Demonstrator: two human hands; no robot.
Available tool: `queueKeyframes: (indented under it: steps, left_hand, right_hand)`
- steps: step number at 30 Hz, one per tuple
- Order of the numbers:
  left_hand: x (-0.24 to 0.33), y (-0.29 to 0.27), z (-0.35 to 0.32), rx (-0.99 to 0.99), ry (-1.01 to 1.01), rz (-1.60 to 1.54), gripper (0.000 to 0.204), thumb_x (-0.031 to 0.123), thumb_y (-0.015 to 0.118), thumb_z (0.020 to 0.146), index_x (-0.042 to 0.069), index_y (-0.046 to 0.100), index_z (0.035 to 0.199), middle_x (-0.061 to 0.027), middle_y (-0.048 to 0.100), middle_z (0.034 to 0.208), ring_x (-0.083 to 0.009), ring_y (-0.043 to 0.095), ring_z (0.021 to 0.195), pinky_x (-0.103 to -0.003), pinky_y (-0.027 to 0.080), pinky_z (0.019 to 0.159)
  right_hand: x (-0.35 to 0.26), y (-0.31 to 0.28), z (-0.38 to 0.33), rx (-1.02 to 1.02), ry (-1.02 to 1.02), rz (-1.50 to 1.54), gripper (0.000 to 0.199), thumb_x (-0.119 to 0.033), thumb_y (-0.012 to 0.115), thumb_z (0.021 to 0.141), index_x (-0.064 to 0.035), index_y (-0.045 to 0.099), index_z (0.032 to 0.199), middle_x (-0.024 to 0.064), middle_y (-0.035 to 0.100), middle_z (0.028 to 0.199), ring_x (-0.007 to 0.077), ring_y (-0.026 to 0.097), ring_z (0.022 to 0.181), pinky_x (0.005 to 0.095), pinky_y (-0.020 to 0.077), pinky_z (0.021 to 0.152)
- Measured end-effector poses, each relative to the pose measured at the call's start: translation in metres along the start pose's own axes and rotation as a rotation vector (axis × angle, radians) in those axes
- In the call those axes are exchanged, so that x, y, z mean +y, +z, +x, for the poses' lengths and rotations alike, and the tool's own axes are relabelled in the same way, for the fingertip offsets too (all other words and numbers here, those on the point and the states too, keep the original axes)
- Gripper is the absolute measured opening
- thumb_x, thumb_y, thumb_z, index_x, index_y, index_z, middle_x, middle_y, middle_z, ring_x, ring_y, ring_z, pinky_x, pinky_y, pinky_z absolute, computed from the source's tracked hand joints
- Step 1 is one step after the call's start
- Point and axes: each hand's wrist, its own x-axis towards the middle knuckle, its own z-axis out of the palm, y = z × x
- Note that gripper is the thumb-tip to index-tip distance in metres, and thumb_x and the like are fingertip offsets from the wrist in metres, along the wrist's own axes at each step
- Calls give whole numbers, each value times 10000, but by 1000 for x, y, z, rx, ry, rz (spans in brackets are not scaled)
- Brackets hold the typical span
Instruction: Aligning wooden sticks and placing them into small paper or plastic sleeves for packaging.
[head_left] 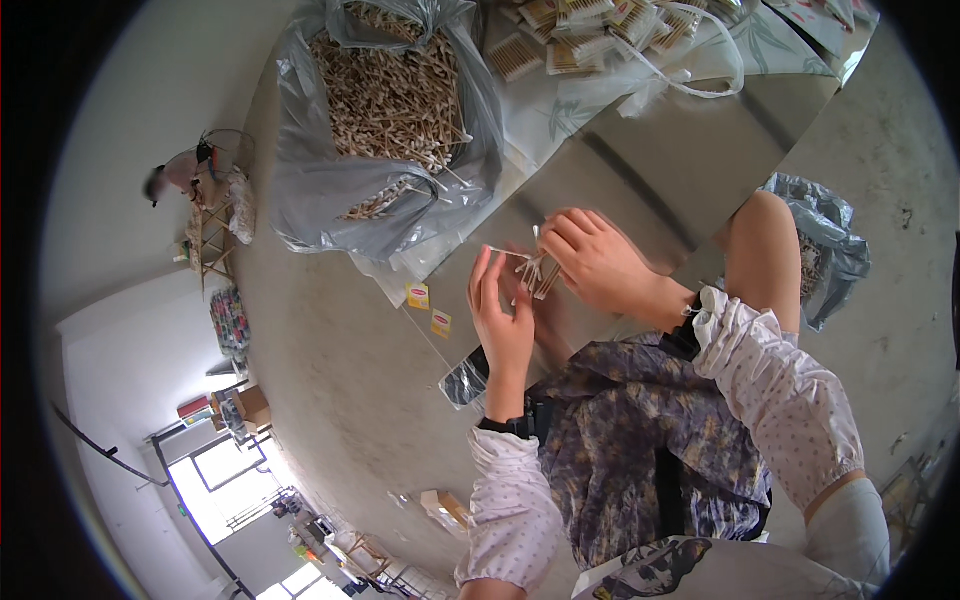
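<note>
Over the near corner of a shiny metal sheet (655, 165), my two hands come together around a small, loose bunch of cotton swabs (537, 272). My right hand (605, 265) has its fingers curled down on some of these swabs, and a white tip pokes up beside them. Across from it, my left hand (502, 325) has its fingers stretched and its thumb apart. One swab reaches from its fingertips toward the bunch; whether they grip it is hard to make out. Two small yellow cards (430, 308) lie left of my left hand.
A grey plastic bag (300, 190) full of loose cotton swabs stands at the far left. Clear packets of swabs (575, 40) are piled at the far edge, near a white strap (738, 75). Another grey bag (845, 250) stands on the floor at right, beyond my knee.
</note>
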Motion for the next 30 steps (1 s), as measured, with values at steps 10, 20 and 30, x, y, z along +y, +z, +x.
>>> queueKeyframes:
  steps: [10, 20, 30]
  left_hand:
    - [17, 1, 2, -250, 135, 394, 611, 313, 794, 769, 83, 587, 1296, -89, 567, 1278, -294, 433, 1321, -545, 219, 1166]
    - [-5, -10, -12, -92, 47, 248, 467, 157, 805, 751, 118, 679, 1199, -32, 596, 1159, -276, 546, 1051, -420, 449, 944]
    - [-13, -4, -6, -18, -7, 176, 349, 62, 752, 815, 82, 716, 1162, -105, 574, 1387, -300, 537, 1280, -386, 464, 1011]
  right_hand:
    - [15, -1, 2, -127, -120, 123, 473, -134, 701, 746, -101, 626, 1212, 25, 642, 1102, 215, 555, 1155, 377, 369, 1119]
    - [22, -4, 3, -87, -124, 64, 106, -147, 692, 754, -148, 721, 856, -32, 613, 906, 174, 559, 980, 317, 434, 894]
    - [22, -1, 3, -50, -138, 75, 44, -137, 677, 738, -143, 681, 782, -40, 601, 874, 159, 552, 974, 302, 436, 882]
